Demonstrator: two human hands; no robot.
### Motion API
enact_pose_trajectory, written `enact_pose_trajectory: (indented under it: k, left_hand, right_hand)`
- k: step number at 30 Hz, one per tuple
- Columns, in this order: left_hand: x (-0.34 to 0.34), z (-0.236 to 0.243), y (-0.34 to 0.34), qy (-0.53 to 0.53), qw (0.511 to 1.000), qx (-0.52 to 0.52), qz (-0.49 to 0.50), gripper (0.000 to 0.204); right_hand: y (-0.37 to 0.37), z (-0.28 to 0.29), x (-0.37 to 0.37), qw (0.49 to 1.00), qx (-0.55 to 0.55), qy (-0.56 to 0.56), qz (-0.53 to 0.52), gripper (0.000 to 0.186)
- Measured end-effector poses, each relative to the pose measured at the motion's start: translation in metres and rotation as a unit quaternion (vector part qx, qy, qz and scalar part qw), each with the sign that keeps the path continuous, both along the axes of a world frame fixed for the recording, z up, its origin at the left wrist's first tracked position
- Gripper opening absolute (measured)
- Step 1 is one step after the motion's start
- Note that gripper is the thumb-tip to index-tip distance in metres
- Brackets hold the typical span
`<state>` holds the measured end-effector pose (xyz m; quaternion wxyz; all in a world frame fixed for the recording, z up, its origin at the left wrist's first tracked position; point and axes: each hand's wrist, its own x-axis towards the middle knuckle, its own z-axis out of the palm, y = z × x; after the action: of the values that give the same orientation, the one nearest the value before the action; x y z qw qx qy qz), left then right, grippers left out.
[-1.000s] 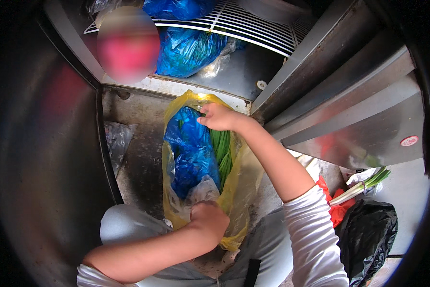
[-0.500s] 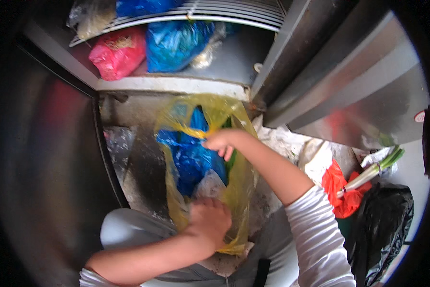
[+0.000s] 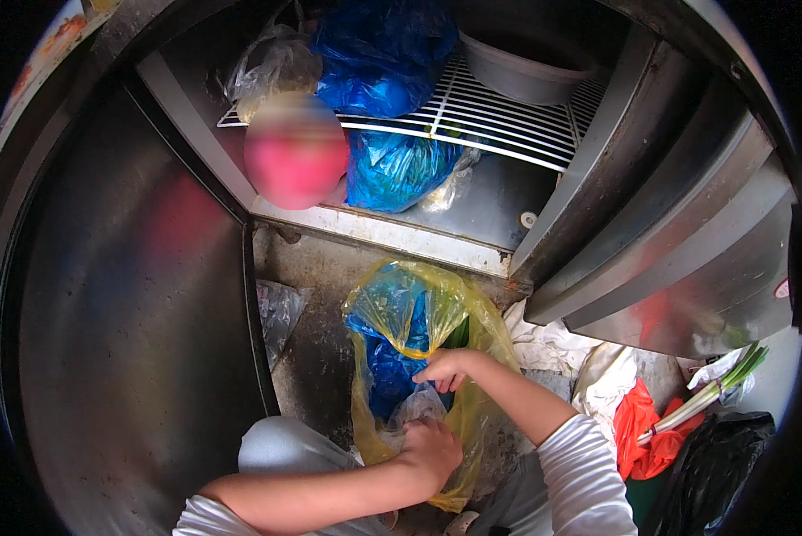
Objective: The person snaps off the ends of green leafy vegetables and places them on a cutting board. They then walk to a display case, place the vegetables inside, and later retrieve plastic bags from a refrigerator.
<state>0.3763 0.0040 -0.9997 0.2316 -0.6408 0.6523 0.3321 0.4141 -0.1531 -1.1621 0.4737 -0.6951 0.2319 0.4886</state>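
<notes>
A yellow plastic bag (image 3: 490,344) stands open on the floor between my knees. Inside it lie a blue plastic bag (image 3: 388,371), something green (image 3: 457,334) and a crumpled clear plastic bag (image 3: 417,406). My right hand (image 3: 452,368) is closed at the yellow bag's upper rim, pinching its gathered edge. Lower down, at the near side of the opening, my left hand (image 3: 432,449) has its fingers curled down onto the clear bag; its fingertips are partly hidden.
Ahead is an open metal fridge with a white wire shelf (image 3: 499,138), several filled bags and a grey basin (image 3: 526,67). Metal doors stand open left (image 3: 133,339) and right (image 3: 687,286). At right lie spring onions (image 3: 705,395), a red bag (image 3: 633,424), a black bag (image 3: 718,473) and white cloth-like material (image 3: 553,338).
My view has tilted up, so more of the fridge shelf and the basin show. Both hands keep nearly the same places at the yellow bag, with the right hand slightly nearer the left.
</notes>
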Motion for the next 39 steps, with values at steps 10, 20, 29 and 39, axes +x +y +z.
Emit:
enact_pose_trajectory:
  k: [10, 20, 29, 39]
  left_hand:
    - [-0.003, 0.000, 0.000, -0.040, 0.998, -0.009, -0.039, 0.073]
    - [0.135, 0.022, -0.099, -0.093, 0.903, -0.398, 0.132, 0.008]
    - [0.193, -0.072, -0.258, -0.325, 0.867, -0.360, -0.118, 0.046]
    - [0.256, -0.116, -0.369, -0.460, 0.830, -0.312, -0.050, 0.089]
  right_hand:
    - [-0.043, 0.194, 0.075, 0.801, 0.049, -0.552, -0.227, 0.017]
    - [-0.080, 0.105, 0.052, 0.777, -0.440, -0.412, -0.182, 0.029]
    - [-0.141, -0.011, 0.044, 0.621, -0.632, -0.450, -0.107, 0.056]
    - [-0.141, -0.011, 0.047, 0.618, -0.652, -0.438, -0.030, 0.055]
